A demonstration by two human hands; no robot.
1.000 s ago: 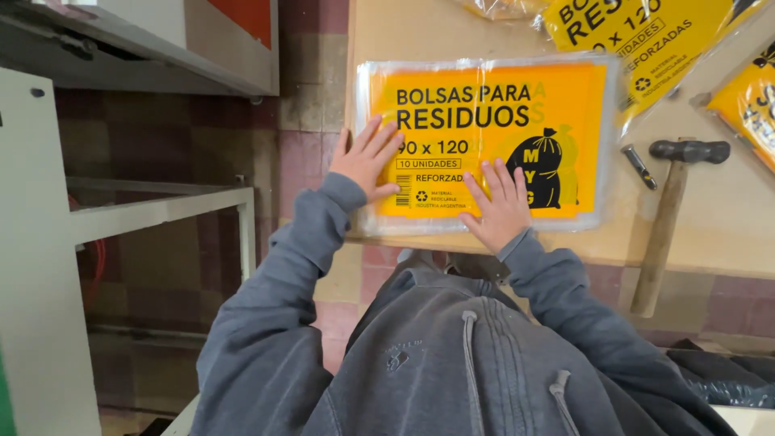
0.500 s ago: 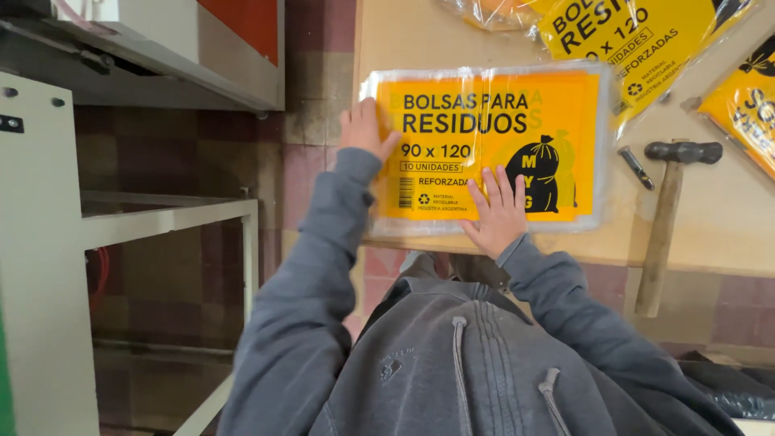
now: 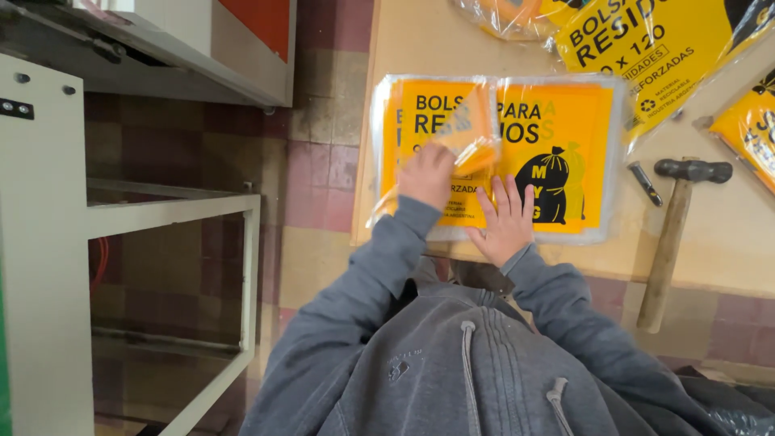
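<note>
A flat yellow plastic package (image 3: 557,145) with black print and a clear border lies on the wooden table (image 3: 726,234). My left hand (image 3: 425,173) grips the package's left part and has folded that flap rightward over the middle. My right hand (image 3: 507,220) lies flat with fingers spread on the package's lower middle, holding it down. Both arms wear grey hoodie sleeves.
A hammer (image 3: 674,234) with a wooden handle lies right of the package, with a small dark metal piece (image 3: 646,183) beside it. More yellow packages (image 3: 646,48) lie at the table's far side and right edge. A white metal frame (image 3: 48,266) stands left over tiled floor.
My left hand moved from the package's left edge toward the middle, lifting and folding the left flap over. The right hand shifted slightly left and stays pressed flat.
</note>
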